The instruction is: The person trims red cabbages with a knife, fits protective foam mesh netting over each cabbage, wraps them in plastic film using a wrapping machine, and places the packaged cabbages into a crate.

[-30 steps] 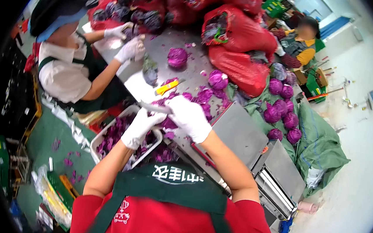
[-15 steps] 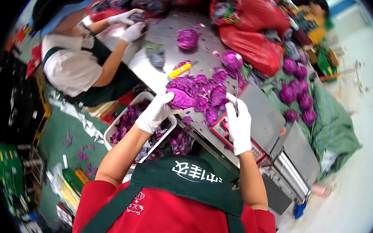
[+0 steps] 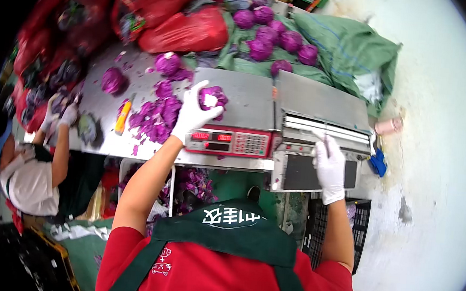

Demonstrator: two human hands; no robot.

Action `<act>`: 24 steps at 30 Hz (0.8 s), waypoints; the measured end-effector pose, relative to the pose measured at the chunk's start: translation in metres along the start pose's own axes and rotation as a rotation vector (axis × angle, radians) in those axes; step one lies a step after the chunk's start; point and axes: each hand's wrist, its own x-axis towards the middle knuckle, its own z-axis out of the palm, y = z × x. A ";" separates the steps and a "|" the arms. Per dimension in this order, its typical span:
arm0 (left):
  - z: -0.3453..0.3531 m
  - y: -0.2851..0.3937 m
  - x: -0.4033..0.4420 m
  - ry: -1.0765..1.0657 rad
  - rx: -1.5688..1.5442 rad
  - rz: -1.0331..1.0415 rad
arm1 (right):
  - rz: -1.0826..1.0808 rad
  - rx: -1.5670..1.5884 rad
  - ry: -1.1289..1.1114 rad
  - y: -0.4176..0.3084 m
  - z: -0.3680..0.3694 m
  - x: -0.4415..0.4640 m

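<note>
My left hand, in a white glove, curves its fingers and thumb around a trimmed red cabbage with a pale cut stem. The cabbage is at the left part of the scale's metal plate; whether it rests there I cannot tell. Below the plate, the scale's red panel shows lit digits. My right hand, also gloved, is over the wrapping machine with fingers bent together. Something thin and blurred seems to stick up from its fingertips, too unclear to name.
Loose purple leaves and a yellow-handled knife lie on the steel table. Whole cabbages sit on green sacking behind the scale. Red bags are at the back left. A co-worker handles a cabbage at far left.
My view has turned right. My left hand has carried the red cabbage from the leaf pile to the scale plate. My right hand has moved from beside the scale to the wrapping machine.
</note>
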 end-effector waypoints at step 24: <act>0.071 -0.037 0.031 0.071 0.364 -0.115 | -0.132 -0.912 -0.182 0.456 -0.310 0.140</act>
